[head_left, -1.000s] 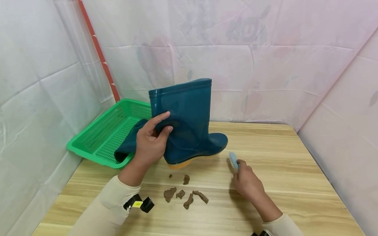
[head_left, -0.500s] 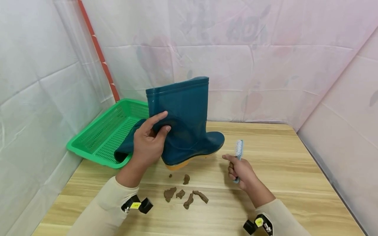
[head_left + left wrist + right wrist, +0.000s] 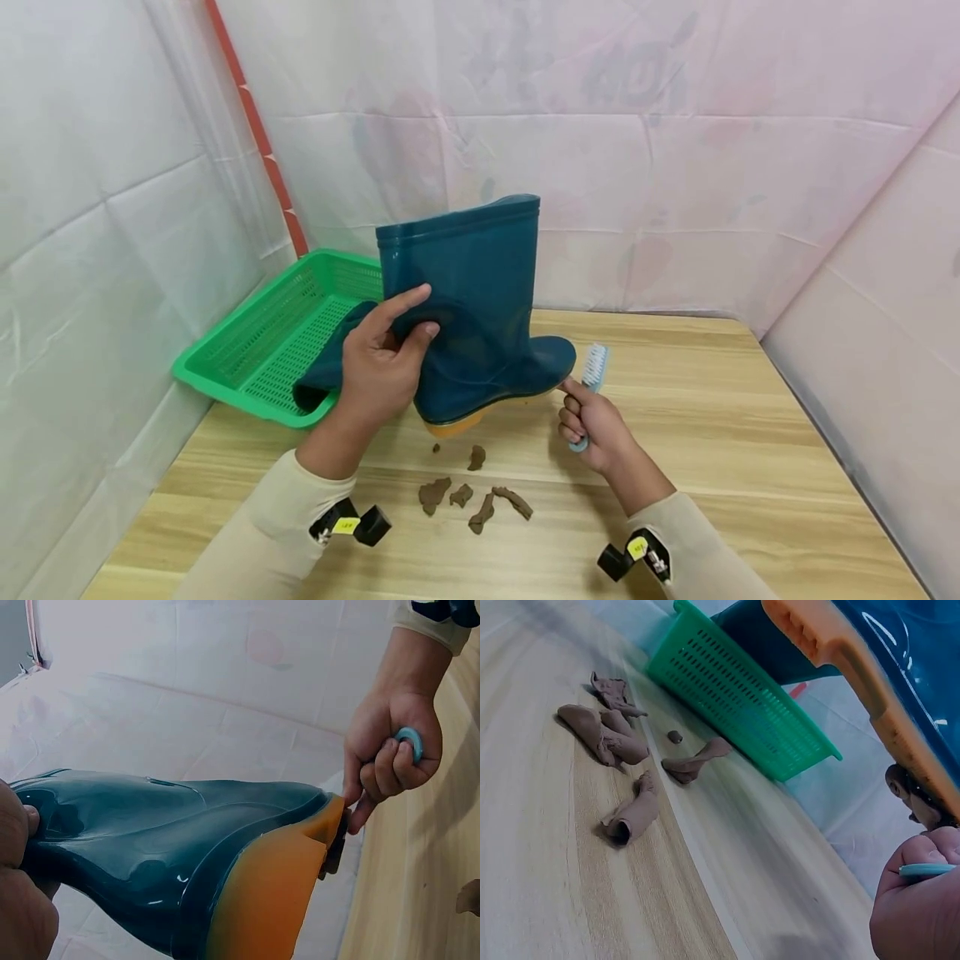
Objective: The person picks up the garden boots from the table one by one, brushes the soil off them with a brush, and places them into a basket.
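Observation:
My left hand (image 3: 378,367) grips a teal rubber boot (image 3: 480,292) by its ankle side, holding it above the table with the toe to the right. The boot's orange sole (image 3: 262,892) faces down. Beneath the toe a dark brown clump (image 3: 911,796) sticks to the sole. My right hand (image 3: 603,429) holds a light blue brush (image 3: 595,367), bristles up, its handle in the curled fingers. That hand's forefinger reaches out to the underside of the toe, at the clump. Just where the fingertip touches is partly hidden.
Several brown clay-like pieces (image 3: 435,494) lie on the wooden table (image 3: 720,467) below the boot. At the left stands a green perforated basket (image 3: 206,385), with another teal boot (image 3: 327,367) lying partly in it. White sheets surround the table's back and sides.
My right hand has turned the brush bristles up, stretched out its forefinger and moved left to the boot's toe. The left hand and boot have barely shifted.

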